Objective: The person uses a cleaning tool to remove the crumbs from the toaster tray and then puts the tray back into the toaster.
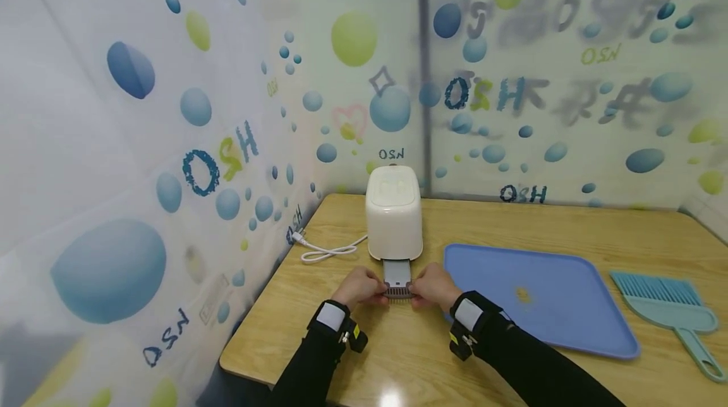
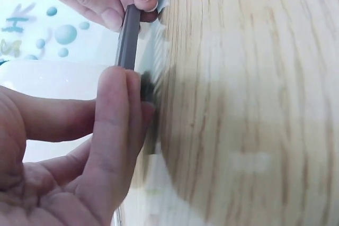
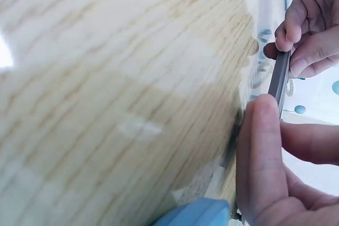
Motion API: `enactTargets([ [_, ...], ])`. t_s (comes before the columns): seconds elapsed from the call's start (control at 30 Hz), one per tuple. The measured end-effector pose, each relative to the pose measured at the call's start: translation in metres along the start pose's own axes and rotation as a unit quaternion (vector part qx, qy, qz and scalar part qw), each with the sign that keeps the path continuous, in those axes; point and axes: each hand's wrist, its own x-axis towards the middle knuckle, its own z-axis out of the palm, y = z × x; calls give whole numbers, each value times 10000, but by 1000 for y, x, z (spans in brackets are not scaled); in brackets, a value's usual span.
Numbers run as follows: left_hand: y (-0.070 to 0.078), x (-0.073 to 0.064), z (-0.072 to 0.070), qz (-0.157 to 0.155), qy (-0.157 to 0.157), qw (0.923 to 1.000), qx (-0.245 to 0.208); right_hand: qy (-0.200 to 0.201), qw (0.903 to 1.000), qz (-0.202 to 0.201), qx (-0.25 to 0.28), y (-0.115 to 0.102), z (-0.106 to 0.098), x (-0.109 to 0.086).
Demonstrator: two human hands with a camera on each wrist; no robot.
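Observation:
A cream-white toaster (image 1: 394, 214) stands at the back of the wooden table. From its base a flat grey crumb tray (image 1: 396, 273) sticks out toward me, ending in a darker slotted edge. My left hand (image 1: 361, 287) pinches the left end of that edge between thumb and fingers. At the right end, my right hand (image 1: 435, 287) pinches it the same way. Both wrist views show the dark edge (image 2: 127, 38) spanning the two hands, just above the table. The tray's inner part is hidden inside the toaster.
To the right lies a blue plastic tray (image 1: 512, 306) with a small pile of crumbs (image 1: 523, 295). A teal brush with a dustpan (image 1: 671, 312) sits farther right. Left of the toaster, a white power cord (image 1: 330, 252) is coiled beside a patterned curtain (image 1: 170, 173).

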Motion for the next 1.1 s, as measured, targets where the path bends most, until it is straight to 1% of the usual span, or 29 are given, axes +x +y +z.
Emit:
enactTargets([
  [0.13,1,3,0,76,251,9996,43,94,9996,-194,-184,-1,2,3],
  [0.23,2,7,1,202,371,9991,73,227,9967,-564,-542,-1,3,9],
  [0.27,2,8,1,249,406,9988,90,272,9943,-733,-720,0,4,10],
  [0.37,2,12,1,387,487,9980,59,466,9803,-1371,-1341,0,6,17],
  [0.47,0,17,1,542,535,9971,70,597,9697,-1733,-1617,1,8,24],
  [0.5,-1,18,0,602,540,9967,70,630,9681,-1798,-1626,2,9,26],
  [0.63,-4,24,0,754,525,9958,49,641,9713,-1655,-1585,3,10,31],
  [0.73,-4,27,0,698,557,9959,-111,663,9729,-1512,-1620,3,9,36],
  [0.93,-6,33,3,676,717,9934,-582,819,9691,-1492,-1786,3,8,44],
  [1.1,-8,38,5,650,719,9911,-908,921,9675,-1416,-1881,0,7,47],
])
